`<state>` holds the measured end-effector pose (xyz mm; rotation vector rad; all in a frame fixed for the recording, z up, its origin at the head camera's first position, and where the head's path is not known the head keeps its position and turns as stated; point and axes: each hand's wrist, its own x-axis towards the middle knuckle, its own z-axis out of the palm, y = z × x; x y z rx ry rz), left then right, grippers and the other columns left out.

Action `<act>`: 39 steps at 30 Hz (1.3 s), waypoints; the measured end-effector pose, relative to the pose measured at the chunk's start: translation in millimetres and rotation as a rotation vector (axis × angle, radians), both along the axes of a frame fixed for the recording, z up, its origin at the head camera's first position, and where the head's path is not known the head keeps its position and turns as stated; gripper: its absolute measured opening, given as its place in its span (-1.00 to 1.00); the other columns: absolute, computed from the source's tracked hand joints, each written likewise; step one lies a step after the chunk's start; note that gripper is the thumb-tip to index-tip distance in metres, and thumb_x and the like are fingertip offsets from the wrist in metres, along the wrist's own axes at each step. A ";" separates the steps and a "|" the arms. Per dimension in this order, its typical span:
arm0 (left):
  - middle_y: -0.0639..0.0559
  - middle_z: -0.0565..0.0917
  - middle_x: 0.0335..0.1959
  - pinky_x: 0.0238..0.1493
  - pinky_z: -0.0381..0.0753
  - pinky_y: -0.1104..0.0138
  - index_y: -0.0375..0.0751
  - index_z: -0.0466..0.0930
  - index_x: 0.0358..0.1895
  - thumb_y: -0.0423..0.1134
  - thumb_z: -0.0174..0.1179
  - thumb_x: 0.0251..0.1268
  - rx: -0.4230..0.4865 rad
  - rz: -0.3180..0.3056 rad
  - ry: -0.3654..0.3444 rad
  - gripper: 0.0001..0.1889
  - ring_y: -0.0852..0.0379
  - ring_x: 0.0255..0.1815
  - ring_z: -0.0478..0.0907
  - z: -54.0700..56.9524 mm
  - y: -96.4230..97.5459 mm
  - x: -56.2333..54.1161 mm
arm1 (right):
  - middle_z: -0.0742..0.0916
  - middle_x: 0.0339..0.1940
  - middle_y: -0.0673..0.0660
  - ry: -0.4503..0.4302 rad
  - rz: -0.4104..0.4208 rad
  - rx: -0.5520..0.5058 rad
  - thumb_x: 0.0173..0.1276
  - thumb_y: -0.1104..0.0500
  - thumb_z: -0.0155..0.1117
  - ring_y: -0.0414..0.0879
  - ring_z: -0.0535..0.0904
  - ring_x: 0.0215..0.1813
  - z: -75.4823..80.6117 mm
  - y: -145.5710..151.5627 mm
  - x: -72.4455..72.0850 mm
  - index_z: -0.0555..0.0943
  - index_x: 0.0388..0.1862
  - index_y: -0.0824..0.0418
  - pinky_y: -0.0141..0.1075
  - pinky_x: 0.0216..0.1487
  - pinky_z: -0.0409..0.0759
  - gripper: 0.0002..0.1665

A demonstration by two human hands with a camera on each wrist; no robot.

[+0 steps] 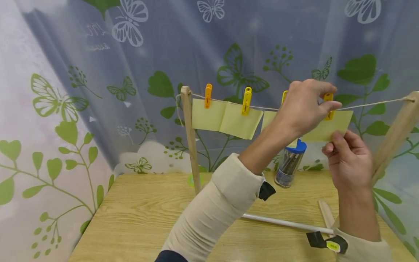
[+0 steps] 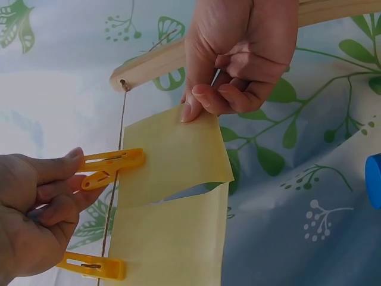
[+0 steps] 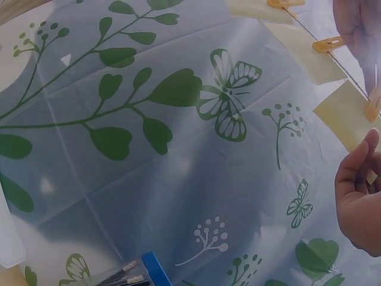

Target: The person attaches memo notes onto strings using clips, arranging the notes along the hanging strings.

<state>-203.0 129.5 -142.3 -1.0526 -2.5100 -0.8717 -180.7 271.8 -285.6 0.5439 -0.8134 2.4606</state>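
Observation:
My left hand (image 1: 299, 105) pinches the handle end of a yellow-orange clothespin (image 2: 122, 159) on the string. In the left wrist view its other end overlaps the top edge of a yellow paper sheet (image 2: 169, 155). With thumb and fingers, my right hand (image 1: 350, 160) pinches the lower edge of the same sheet, near its outer corner. Other yellow sheets (image 1: 242, 120) hang along the string to the left, held by an orange clothespin (image 1: 208, 96) and yellow clothespins (image 1: 247, 102). One of these clothespins is partly hidden behind my left hand in the head view.
The string (image 1: 376, 104) runs between a left wooden post (image 1: 191, 142) and a right wooden post (image 1: 396, 134). Behind the sheets stands a clear blue-lidded container (image 1: 288, 167) with thin items inside. A white rod (image 1: 284, 221) and a wooden piece (image 1: 325, 213) lie low on the table (image 1: 140, 218).

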 end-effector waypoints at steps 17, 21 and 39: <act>0.29 0.54 0.21 -0.40 0.32 0.60 0.08 0.33 0.37 -0.04 -0.02 0.45 -0.111 0.032 -0.020 -0.54 0.32 -0.57 0.40 -4.0 3.4 -0.7 | 0.67 -0.32 0.27 0.070 0.084 0.017 0.39 0.55 -0.15 0.01 0.62 -0.47 -6.0 3.1 0.4 0.55 -0.08 0.55 -0.29 -0.35 0.63 -0.70; 0.28 0.52 0.23 -0.35 0.33 0.61 0.06 0.29 0.39 -0.05 -0.01 0.45 -0.087 0.034 -0.022 -0.52 0.32 -0.57 0.43 -4.5 2.4 -0.8 | 0.68 -0.31 0.27 0.071 0.090 0.034 0.39 0.54 -0.15 0.01 0.62 -0.46 -5.6 4.8 0.0 0.55 -0.06 0.52 -0.29 -0.33 0.63 -0.69; -0.09 0.72 -0.36 -0.68 0.17 0.51 -0.34 0.61 0.07 -0.31 0.14 0.33 0.475 -0.211 0.411 -0.70 0.27 -0.85 0.14 -14.3 -96.0 6.6 | 0.67 -0.26 0.22 0.014 0.141 0.153 0.50 0.40 -0.22 0.00 0.63 -0.42 -16.4 26.2 -4.1 0.54 -0.06 0.46 -0.30 -0.30 0.60 -0.67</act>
